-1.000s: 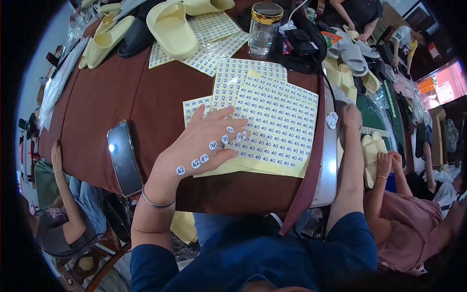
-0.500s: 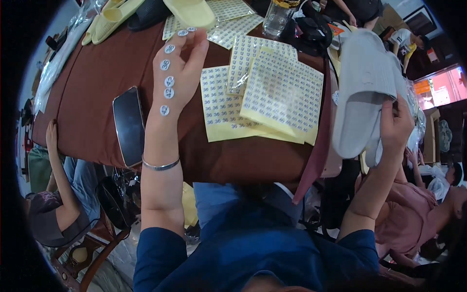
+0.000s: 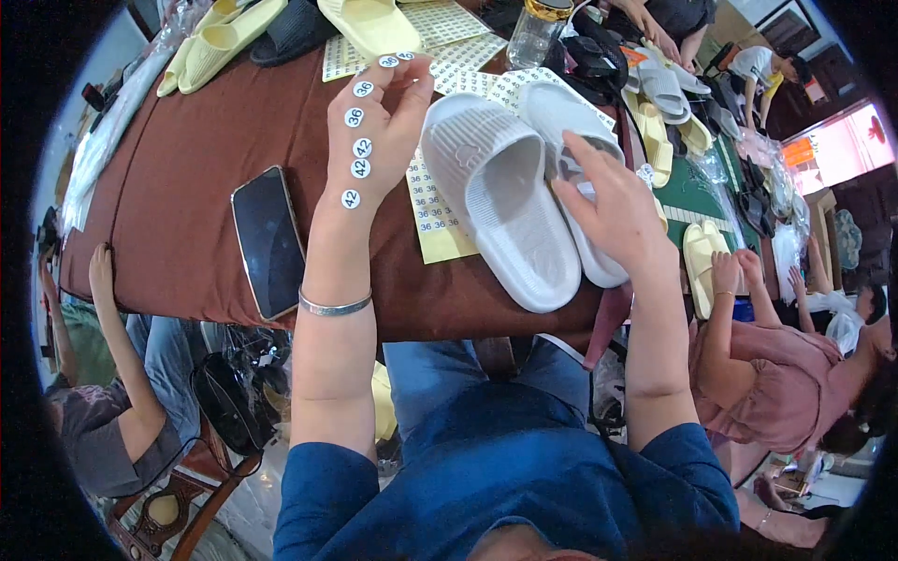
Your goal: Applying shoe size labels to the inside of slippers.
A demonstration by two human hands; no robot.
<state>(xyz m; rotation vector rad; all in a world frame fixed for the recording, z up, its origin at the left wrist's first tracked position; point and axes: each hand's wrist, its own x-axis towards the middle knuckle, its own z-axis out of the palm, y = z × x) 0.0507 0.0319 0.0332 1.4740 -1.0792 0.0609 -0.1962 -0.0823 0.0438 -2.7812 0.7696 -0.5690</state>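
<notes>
Head view, from left to right: a black phone (image 3: 268,241) lies face up on the brown table (image 3: 178,178), just left of your left forearm. Your left hand (image 3: 374,131) is raised over the table with the fingers loosely spread and slightly curled, holding nothing in its grip; small round white stickers (image 3: 358,168) cling to its back and along the fingers, up to the fingertips. A thin metal bracelet (image 3: 335,306) circles that wrist. Right of the hand, a yellow-backed sticker sheet (image 3: 432,210) lies flat on the table, partly covered by a pair of pale grey slippers (image 3: 496,201) resting side by side, soles down, near the table's front edge. Your right hand (image 3: 613,201) rests on the right slipper of the pair, fingers bent over its strap and pressing on it; you cannot tell whether the thumb grips underneath. Farther back stand a clear jar (image 3: 538,28) and some yellow slippers (image 3: 220,37). At the far right, another person in a pink top (image 3: 776,393) sits beside the table.
</notes>
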